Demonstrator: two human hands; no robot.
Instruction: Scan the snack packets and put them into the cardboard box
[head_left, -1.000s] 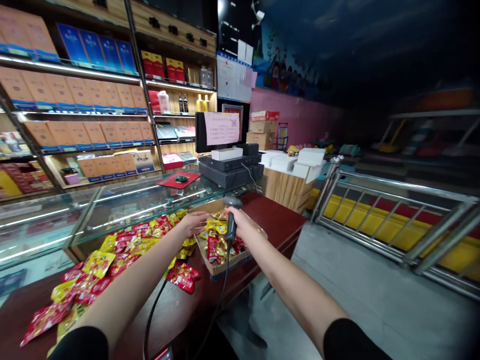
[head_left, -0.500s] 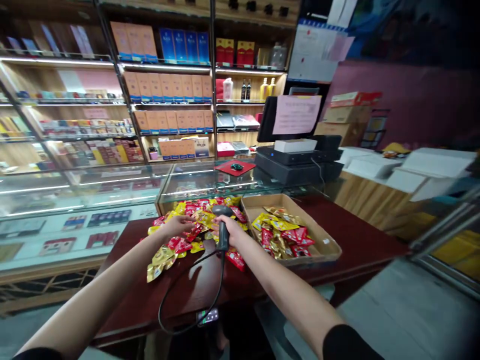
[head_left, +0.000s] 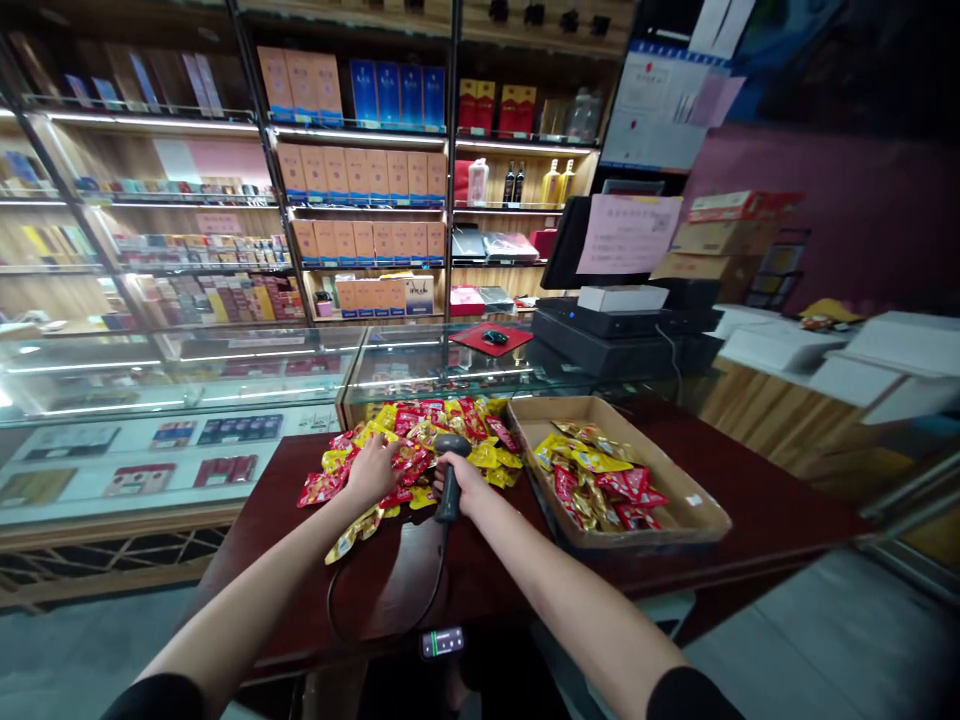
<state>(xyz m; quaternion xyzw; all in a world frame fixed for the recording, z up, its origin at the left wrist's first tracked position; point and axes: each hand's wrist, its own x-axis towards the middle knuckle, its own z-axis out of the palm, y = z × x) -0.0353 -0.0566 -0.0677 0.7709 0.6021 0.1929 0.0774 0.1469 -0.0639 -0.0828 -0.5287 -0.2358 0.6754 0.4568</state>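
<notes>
One dark red table (head_left: pixel 757 480) under both bare arms (head_left: pixel 547 580), stretched forward and converging. Cardboard tray (head_left: pixel 679 490) on right, part-filled with packets (head_left: pixel 596 460). Packet pile (head_left: pixel 469 415) just left of tray. Left hand (head_left: pixel 373 470): back up, fingers half-curled at pile; grip on any packet, cannot tell. Right hand (head_left: pixel 468 486): wrapped round handle of dark scanner (head_left: pixel 449 492), upright before pile.

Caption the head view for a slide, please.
Right hand holding a corded scanner, left hand at a pile of red and yellow packets, beside an open box.
</notes>
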